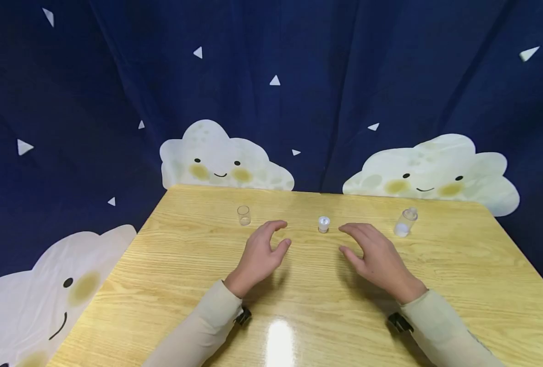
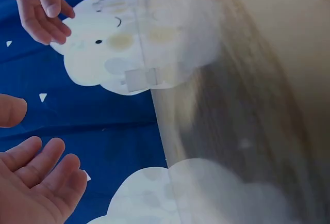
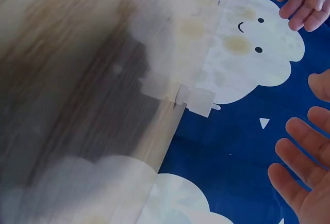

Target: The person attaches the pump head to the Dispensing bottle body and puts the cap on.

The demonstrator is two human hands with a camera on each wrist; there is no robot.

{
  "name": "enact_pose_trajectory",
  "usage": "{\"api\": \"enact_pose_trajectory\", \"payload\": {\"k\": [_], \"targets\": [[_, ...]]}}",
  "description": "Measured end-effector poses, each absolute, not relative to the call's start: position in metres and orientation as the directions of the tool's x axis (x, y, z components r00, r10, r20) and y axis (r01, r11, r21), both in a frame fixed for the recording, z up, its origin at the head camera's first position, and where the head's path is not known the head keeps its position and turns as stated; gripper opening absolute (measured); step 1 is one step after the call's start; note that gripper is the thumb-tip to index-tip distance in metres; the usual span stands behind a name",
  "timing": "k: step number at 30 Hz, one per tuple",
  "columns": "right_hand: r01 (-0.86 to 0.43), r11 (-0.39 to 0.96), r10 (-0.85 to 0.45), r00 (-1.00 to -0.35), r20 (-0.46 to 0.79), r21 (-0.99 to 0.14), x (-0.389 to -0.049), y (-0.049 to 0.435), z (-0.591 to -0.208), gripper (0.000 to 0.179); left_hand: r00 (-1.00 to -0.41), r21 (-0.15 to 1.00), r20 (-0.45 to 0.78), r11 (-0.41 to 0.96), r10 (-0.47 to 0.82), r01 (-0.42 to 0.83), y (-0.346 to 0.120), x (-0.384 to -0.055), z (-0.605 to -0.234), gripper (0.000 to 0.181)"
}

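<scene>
My left hand (image 1: 261, 255) hovers above the table with its thumb and fingers apart, holding nothing. Facing it, my right hand (image 1: 378, 257) is held the same way, also with nothing in it. Between and just beyond them stands a small clear piece with a white top (image 1: 324, 224); neither hand touches it. A clear open cup (image 1: 244, 215) stands beyond the left hand. To the right of the right hand is a clear bottle (image 1: 406, 222) with whitish contents or an insert and a small nozzle-like top. In the left wrist view, the small piece (image 2: 140, 79) appears near the table edge.
A light wood-grain table (image 1: 198, 255) with a glossy surface lies under everything. Behind its far edge hangs a dark blue curtain (image 1: 308, 102) printed with smiling clouds and white triangles. A dark strap device (image 1: 243, 317) shows at the left wrist, another (image 1: 399, 322) at the right.
</scene>
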State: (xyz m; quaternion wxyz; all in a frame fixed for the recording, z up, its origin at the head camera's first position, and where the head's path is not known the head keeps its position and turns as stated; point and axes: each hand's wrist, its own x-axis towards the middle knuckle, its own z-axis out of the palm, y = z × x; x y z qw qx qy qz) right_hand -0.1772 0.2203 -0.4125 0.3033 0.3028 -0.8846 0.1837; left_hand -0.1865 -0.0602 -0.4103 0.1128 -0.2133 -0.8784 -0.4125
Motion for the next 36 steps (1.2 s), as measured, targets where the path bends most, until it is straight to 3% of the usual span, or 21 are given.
{"api": "enact_pose_trajectory", "payload": {"k": [6, 15, 36], "targets": [[-0.634, 0.758, -0.418, -0.653, 0.631, -0.153, -0.178, 0.224, -0.417, 0.045, -0.878, 0.678, 0.386, 0.559, 0.283, 0.478, -0.06, -0.187, -0.411, 0.039], [-0.55, 0.81, -0.357, -0.739, 0.571, -0.206, -0.176, 0.242, -0.42, 0.044, -0.889, 0.675, 0.355, 0.578, 0.289, 0.458, -0.06, -0.187, -0.409, 0.04], [-0.357, 0.884, -0.129, -0.807, 0.576, -0.302, -0.173, 0.312, -0.408, 0.034, -0.888, 0.671, 0.374, 0.583, 0.267, 0.458, -0.067, -0.192, -0.418, 0.038]]}}
